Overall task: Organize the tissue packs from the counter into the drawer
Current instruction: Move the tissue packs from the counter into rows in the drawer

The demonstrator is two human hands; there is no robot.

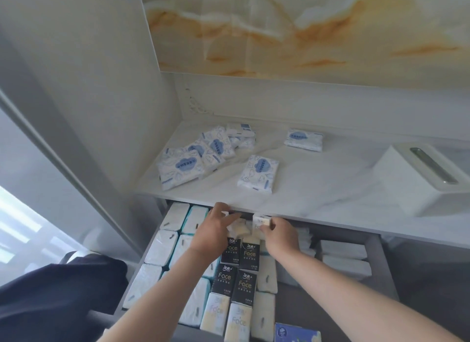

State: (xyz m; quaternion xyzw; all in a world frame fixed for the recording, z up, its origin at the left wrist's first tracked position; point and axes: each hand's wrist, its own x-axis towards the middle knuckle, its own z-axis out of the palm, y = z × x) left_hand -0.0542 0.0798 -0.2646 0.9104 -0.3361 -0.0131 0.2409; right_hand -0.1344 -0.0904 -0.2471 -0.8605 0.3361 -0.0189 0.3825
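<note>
Under the counter point(318, 186) edge, right hand point(279, 236) pinches a small pack point(260, 220).

A single wide-angle view from a camera worn on the person's head (straight lines bow near the frame edges) faces forward and steeply down, close above the open drawer point(384, 270), taking in the worktop point(318, 189) from near edge to back-left corner.

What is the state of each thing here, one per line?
Grey drawer: pulled open, nearly full.
Blue-and-white tissue packs: lying loose on the white marble counter.
White tissue box: upright on the counter.
Left hand: on pale packs, hold unclear.
Right hand: pinches a small white pack.
</note>
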